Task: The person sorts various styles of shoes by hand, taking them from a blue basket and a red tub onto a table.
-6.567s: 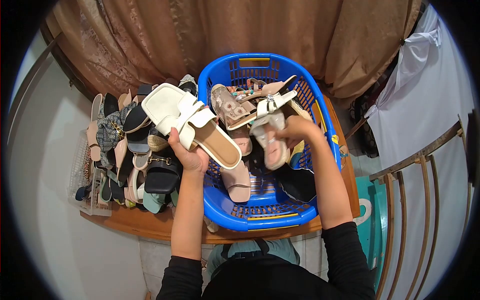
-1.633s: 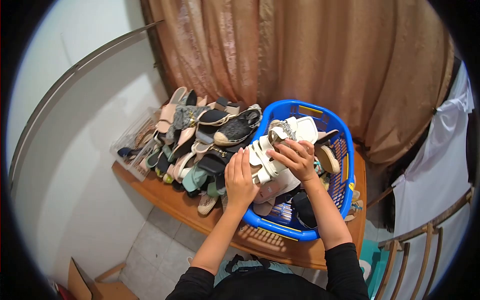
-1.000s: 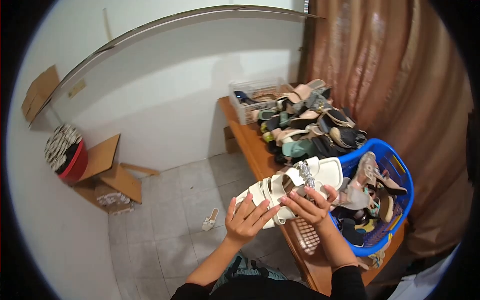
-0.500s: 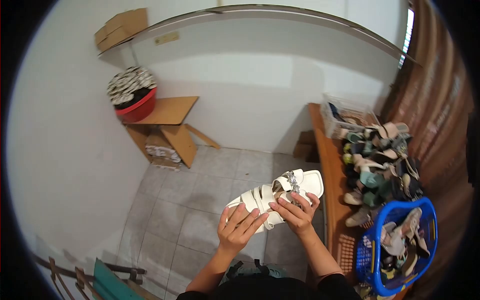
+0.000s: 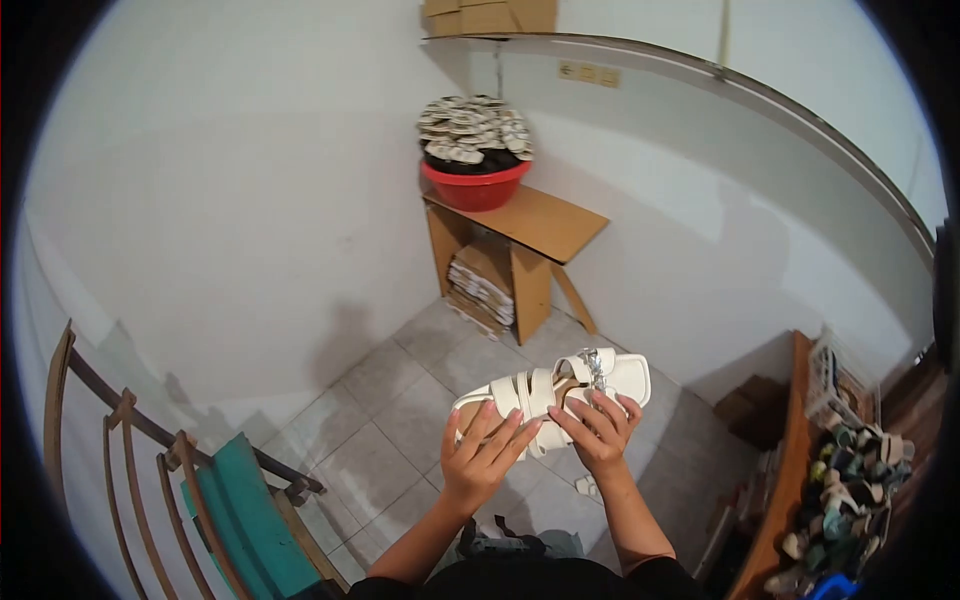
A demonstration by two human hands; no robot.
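A cream-white strappy sandal with a square toe and a clear jewelled band is held up in front of me over the floor. Its rounded heel end is on the left and its toe on the right. My left hand grips the heel half, fingers lying across the insole and the side straps. Toward the toe, my right hand holds the front half with its fingers over the near edge by the jewelled band. Both thumbs are hidden beneath the sandal.
Many cream sandals fill a red tub on a small wooden table. Shoes are piled on a wooden bench at right beside a clear crate. A wooden chair with a green panel stands at left; a shelf runs overhead.
My view has swung left, so the red tub now sits near the middle and the blue basket is nearly out of sight. Both hands keep their hold on the sandal.
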